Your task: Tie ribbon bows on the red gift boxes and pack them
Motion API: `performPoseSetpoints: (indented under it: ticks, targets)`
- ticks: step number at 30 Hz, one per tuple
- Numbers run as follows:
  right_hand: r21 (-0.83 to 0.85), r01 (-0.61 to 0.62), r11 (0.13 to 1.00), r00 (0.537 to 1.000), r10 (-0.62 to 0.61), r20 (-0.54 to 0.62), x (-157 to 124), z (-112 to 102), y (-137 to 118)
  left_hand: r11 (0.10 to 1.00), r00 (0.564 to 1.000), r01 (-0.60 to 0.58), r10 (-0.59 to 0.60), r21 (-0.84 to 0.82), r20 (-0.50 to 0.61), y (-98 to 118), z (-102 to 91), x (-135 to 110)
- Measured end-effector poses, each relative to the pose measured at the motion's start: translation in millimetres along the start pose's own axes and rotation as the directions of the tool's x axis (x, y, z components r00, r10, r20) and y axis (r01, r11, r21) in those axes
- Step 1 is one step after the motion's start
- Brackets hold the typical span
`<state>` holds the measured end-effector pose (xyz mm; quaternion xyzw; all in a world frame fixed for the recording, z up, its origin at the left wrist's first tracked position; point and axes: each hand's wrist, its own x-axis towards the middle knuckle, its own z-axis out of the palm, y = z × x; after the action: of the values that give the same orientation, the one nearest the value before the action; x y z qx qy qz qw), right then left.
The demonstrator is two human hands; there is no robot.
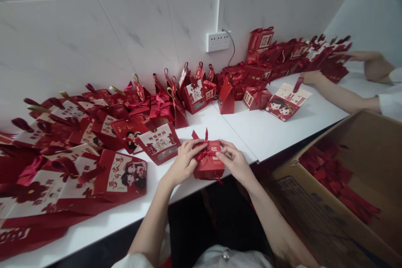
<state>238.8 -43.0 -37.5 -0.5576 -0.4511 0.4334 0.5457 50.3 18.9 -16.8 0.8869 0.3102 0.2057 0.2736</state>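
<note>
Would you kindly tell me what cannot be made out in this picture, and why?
Head view:
Part of the ribbon on the red gift box: covered by the left hand.
The gift box's underside: turned away from the camera.
Its smallest print: too small.
Floor of the carton: hidden by its near wall and red pieces.
Co-worker's body beyond the white sleeve: cut off by the right edge.
</note>
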Motion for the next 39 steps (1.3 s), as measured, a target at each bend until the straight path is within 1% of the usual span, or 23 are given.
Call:
performPoseSetpoints:
  ticks: [3,5,7,9,11,14,16,18,19,20,21,22,23,24,25,26,27,28,29,31,32,34,39]
  targets:
    - [0.142,-0.066,0.988,0.997,0.071,-0.028,-1.9,5.2,0.6,1.000,1.000,-0.014,0.014,-0.021,-0.005,-1.4,0.4,0.3]
    - [0.256,-0.105,0.961,0.994,0.112,-0.016,-3.2,6.8,-0.3,0.999,1.000,-0.027,0.026,-0.030,-0.016,-3.3,1.7,0.3]
    - [0.389,-0.151,0.909,0.988,0.157,0.017,-3.6,7.1,-1.4,0.999,0.999,-0.035,0.034,-0.035,-0.031,-5.2,3.8,0.1]
    - [0.508,-0.207,0.836,0.977,0.206,0.059,-3.2,6.4,-2.0,0.999,0.998,-0.037,0.035,-0.034,-0.048,-6.3,6.3,-0.1]
    - [0.591,-0.253,0.766,0.964,0.248,0.091,-2.4,5.1,-1.7,0.999,0.998,-0.034,0.033,-0.024,-0.062,-6.6,8.6,0.0]
    - [0.636,-0.286,0.716,0.953,0.280,0.113,-1.5,3.1,0.3,0.999,0.996,-0.033,0.032,-0.006,-0.083,-7.1,10.6,0.6]
    - [0.632,-0.278,0.723,0.956,0.272,0.109,-1.7,2.0,2.0,0.999,0.995,-0.034,0.032,-0.024,-0.090,-8.3,11.5,0.7]
    - [0.614,-0.255,0.747,0.964,0.248,0.098,-2.2,1.1,3.6,0.996,0.993,-0.042,0.033,-0.080,-0.111,-9.6,13.3,-0.2]
    - [0.605,-0.248,0.757,0.966,0.239,0.097,-2.6,0.7,4.2,0.993,0.989,-0.043,0.026,-0.112,-0.148,-9.7,14.9,-1.4]
    - [0.600,-0.245,0.762,0.967,0.235,0.098,-2.9,0.3,4.8,0.990,0.978,-0.036,0.006,-0.139,-0.208,-9.4,17.1,-2.9]
    - [0.598,-0.246,0.763,0.967,0.234,0.099,-3.1,-0.1,5.3,0.987,0.957,-0.017,-0.030,-0.160,-0.287,-8.4,20.0,-4.9]
    - [0.600,-0.248,0.761,0.967,0.235,0.102,-3.2,-0.4,5.6,0.983,0.924,0.015,-0.083,-0.181,-0.374,-6.9,23.3,-7.2]
    - [0.603,-0.251,0.758,0.966,0.236,0.105,-3.3,-0.7,6.0,0.976,0.876,0.059,-0.151,-0.210,-0.459,-4.9,27.0,-9.8]
    - [0.605,-0.251,0.755,0.966,0.235,0.107,-3.4,-1.0,6.2,0.962,0.815,0.114,-0.234,-0.248,-0.530,-2.6,30.7,-12.5]
    - [0.608,-0.248,0.755,0.967,0.231,0.107,-3.5,-1.2,6.4,0.937,0.751,0.173,-0.326,-0.305,-0.575,-0.3,34.1,-15.1]
    - [0.610,-0.244,0.754,0.968,0.227,0.107,-3.5,-1.3,6.5,0.896,0.699,0.220,-0.420,-0.385,-0.579,1.8,37.0,-17.4]
    - [0.611,-0.243,0.753,0.968,0.223,0.110,-3.6,-1.4,6.5,0.845,0.672,0.252,-0.504,-0.472,-0.543,3.5,39.1,-19.4]
    - [0.612,-0.245,0.752,0.968,0.223,0.115,-3.6,-1.5,6.4,0.790,0.671,0.269,-0.564,-0.551,-0.481,4.7,40.4,-20.9]
    - [0.612,-0.251,0.750,0.967,0.225,0.121,-3.5,-1.7,6.3,0.741,0.694,0.275,-0.594,-0.613,-0.406,5.3,41.0,-22.0]
    - [0.611,-0.271,0.743,0.962,0.238,0.137,-3.0,-2.1,5.7,0.678,0.766,0.257,-0.577,-0.688,-0.282,4.5,40.6,-23.2]
    - [0.612,-0.281,0.740,0.959,0.244,0.146,-2.6,-2.4,5.4,0.666,0.793,0.242,-0.555,-0.706,-0.252,3.2,40.0,-23.5]
    - [0.610,-0.298,0.734,0.954,0.250,0.165,-1.5,-3.5,4.8,0.647,0.826,0.212,-0.519,-0.732,-0.219,-0.8,38.7,-24.0]
    - [0.601,-0.335,0.726,0.942,0.261,0.210,1.8,-7.4,4.7,0.590,0.885,0.176,-0.445,-0.788,-0.136,-13.0,36.6,-26.1]
